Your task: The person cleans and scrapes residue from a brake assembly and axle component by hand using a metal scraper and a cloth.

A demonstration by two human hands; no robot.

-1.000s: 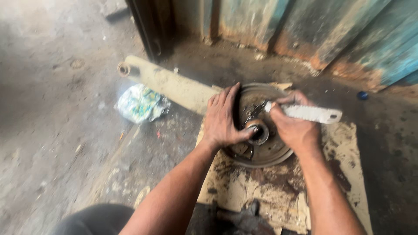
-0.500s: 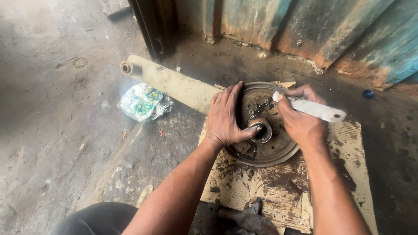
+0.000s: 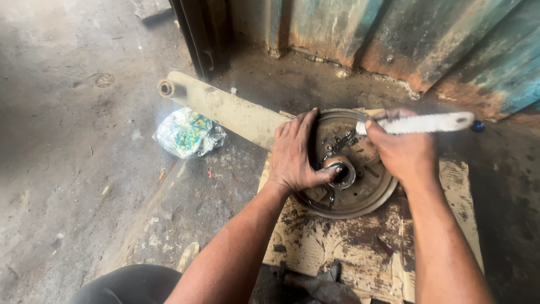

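Rusty steel brake drum (image 3: 360, 191) lies on stained cardboard (image 3: 337, 247), its tan arm (image 3: 230, 110) running away from the left hand (image 3: 292, 155), which presses open-palmed on the rim, thumb at the hub. Right hand (image 3: 402, 152) is clenched around a white-handled tool (image 3: 416, 124), tip among the springs above the hub; work looks midway, parts still mounted.

Corrugated wall (image 3: 427, 39) close behind drum (image 3: 360, 202); pale arm (image 3: 230, 110) blocks left; cardboard (image 3: 349, 247) front open.

a rough repair workshop: grimy concrete floor (image 3: 73, 169), rusted corrugated metal wall (image 3: 427, 39), oil-stained cardboard (image 3: 349, 247) under a greasy brake drum (image 3: 360, 191).
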